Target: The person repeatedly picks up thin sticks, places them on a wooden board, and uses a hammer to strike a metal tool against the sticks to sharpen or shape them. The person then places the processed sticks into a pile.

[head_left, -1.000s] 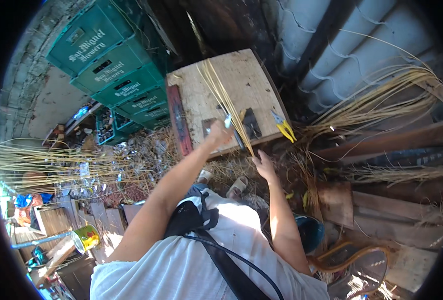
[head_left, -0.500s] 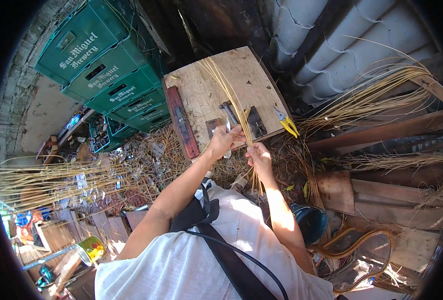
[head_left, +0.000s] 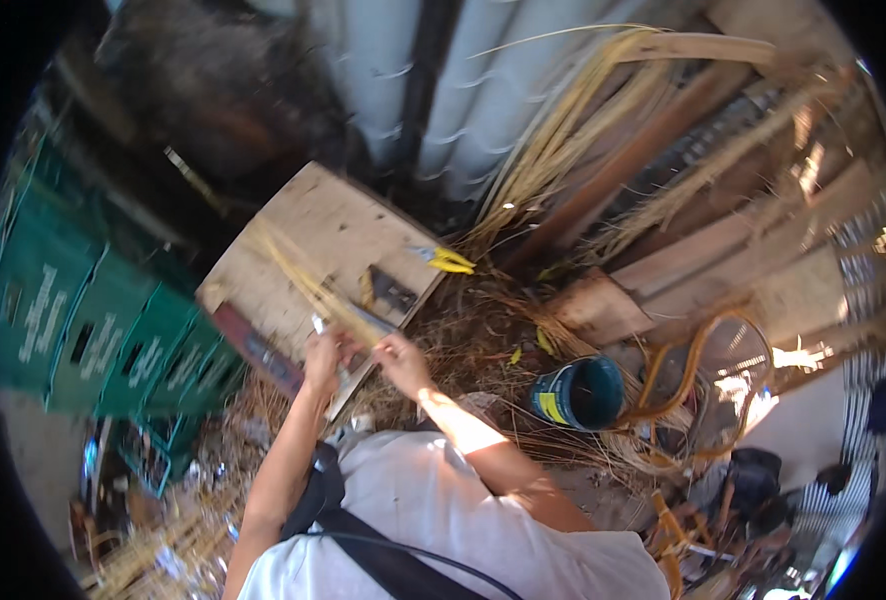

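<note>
The pale cane strips (head_left: 298, 278) lie across the wooden worktop (head_left: 303, 225). The left hand (head_left: 323, 358) pins them, fingers curled around a small blade (head_left: 319, 325); the right hand (head_left: 395, 352) pinches the near ends. Best cut away from that right hand, keeping the strips flat.

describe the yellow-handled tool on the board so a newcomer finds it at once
Start at the pale wooden board lying in front of the person's hands. Near its right-hand edge lies the yellow-handled tool, beside a dark flat object. Its bright yellow handles are the only such colour on the board.
</note>
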A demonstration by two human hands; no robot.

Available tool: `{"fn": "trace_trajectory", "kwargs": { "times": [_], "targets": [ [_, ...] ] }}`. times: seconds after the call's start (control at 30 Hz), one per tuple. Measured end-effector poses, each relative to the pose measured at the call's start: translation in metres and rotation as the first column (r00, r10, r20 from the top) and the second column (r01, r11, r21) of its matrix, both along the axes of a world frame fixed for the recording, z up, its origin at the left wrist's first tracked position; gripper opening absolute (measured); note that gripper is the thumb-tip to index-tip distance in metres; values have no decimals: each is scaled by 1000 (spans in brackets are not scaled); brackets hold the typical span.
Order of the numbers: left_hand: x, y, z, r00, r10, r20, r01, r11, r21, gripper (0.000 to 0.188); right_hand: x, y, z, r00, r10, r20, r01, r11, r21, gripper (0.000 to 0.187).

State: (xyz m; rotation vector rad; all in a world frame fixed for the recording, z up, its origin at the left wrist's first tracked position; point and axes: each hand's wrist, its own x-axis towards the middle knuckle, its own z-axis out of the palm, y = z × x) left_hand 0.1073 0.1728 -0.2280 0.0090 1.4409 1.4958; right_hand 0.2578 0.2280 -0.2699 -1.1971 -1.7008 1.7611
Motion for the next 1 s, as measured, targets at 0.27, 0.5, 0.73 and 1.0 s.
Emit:
{"fn": "trace_trajectory", "kwargs": {
  "times": [0.27,0.5,0.73,1.0],
  "targets": [
    [-89,-2,-29,904,377,-203,-325,913,248,7,19,16,14,971,204,125,-219,969,114,16],
    [-149,-38,29,910,200,-364,-144,974,174,17,99,72,-12,776,28,631,-316,882,350,21],
    [-46,-44,-36,997,-56,-46,57,998,29,14,-20,2,22,904,335,264,-326,942,-78,42],
    [-60,-48,-68,995,28,-98,-29,1000,-9,9,-33,-49,-1,947,144,288,-80,971,-225,12]
  ]
}}
